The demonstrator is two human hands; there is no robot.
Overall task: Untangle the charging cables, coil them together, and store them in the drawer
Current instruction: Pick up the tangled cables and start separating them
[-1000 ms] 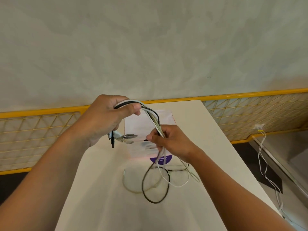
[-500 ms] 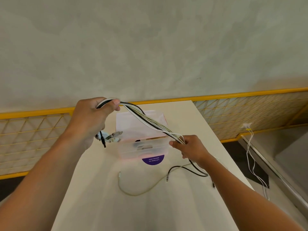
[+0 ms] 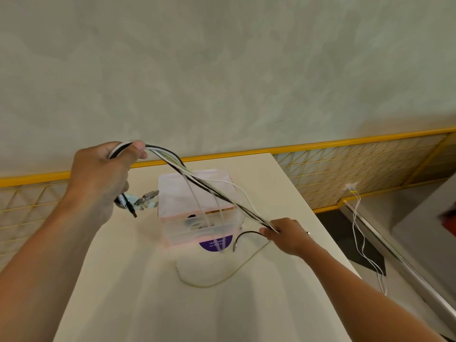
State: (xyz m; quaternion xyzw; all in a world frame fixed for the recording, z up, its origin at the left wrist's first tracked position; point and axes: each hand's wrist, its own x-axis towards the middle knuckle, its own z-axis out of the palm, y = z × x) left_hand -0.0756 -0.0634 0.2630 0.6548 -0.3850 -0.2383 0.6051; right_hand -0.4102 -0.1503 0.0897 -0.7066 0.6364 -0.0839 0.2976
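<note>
Cables: the charging cables [image 3: 209, 191], black, white and pale, run side by side as one taut strand through the air. They slope from my left hand down to my right, crossing above the drawer unit [image 3: 172, 201].
Left hand: my left hand [image 3: 98, 183] has fingers and thumb curled round the strand's upper end, above the table's far edge. The plugs [image 3: 144, 199] hang below my palm.
Right hand: my right hand [image 3: 287, 236] pinches the strand's lower end between fingertips, near the table's right edge.
Tails: a beige tail [image 3: 209, 284] curves across the table [image 3: 148, 304] in front of the unit. A black tail [image 3: 246, 233] arcs just beside my right hand. One white cable bows slack off the strand.
Done: I judge the untangling nearly finished, with the plug ends gathered and the lengths combed parallel.
Left: no coil is formed yet, and nothing is stored.
Drawer: the unit is translucent pink and stands near the middle of the far edge. I cannot tell whether a drawer is open.
Writing: a round purple sticker [image 3: 209, 244] lies at the unit's front. Its white print is upside down to me and too blurred to read. I see no brand on the cables.
</note>
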